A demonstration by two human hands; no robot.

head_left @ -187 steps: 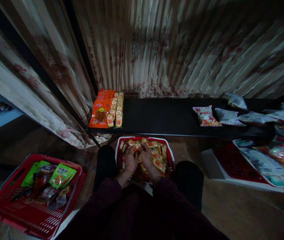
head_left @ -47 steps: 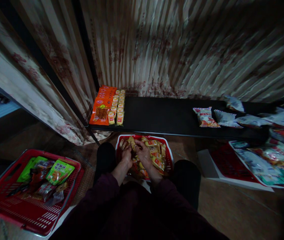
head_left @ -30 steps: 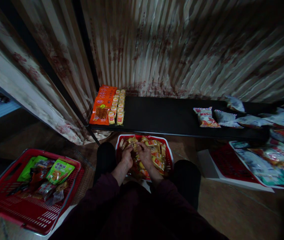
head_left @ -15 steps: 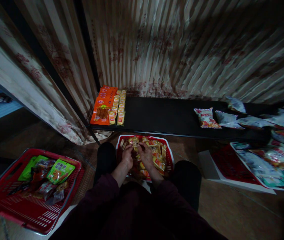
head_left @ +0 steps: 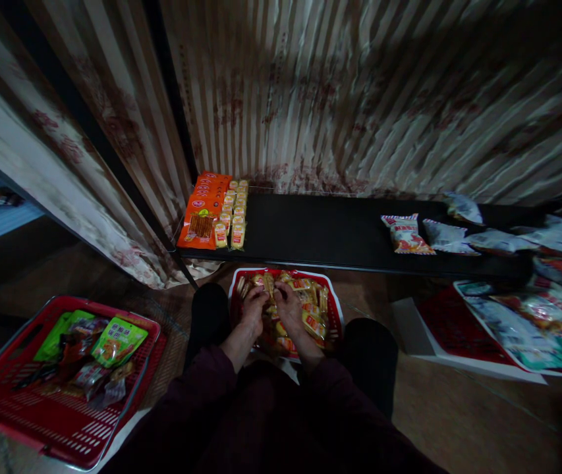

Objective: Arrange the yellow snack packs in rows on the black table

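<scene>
Between my knees sits a red basket [head_left: 338, 304] with a white rim, filled with small wrapped snack cakes [head_left: 313, 324] in clear film with red-and-yellow labels. Over its far half, my left hand [head_left: 252, 311] and my right hand [head_left: 288, 308] meet with bent fingers. One wrapped snack cake [head_left: 268, 284] stands lengthwise between their fingertips, and both hands grip it. Its label side cannot be made out. On the black shelf ahead, similar wrapped snack cakes [head_left: 238, 234] stand in two rows beside flat orange snack packets [head_left: 204, 204].
Puffy snack bags [head_left: 408, 234] lie along the right of the black shelf [head_left: 305, 230]. To my left, a red basket [head_left: 24, 411] holds green pouches [head_left: 120, 341] and other packets. A bag-filled basket [head_left: 466, 299] stands at the right. A pleated curtain [head_left: 310, 99] hangs behind the shelf.
The snack cake between my fingertips has turned from lying crosswise to pointing away from me. My hands have stayed over the basket, and the view has shifted slightly.
</scene>
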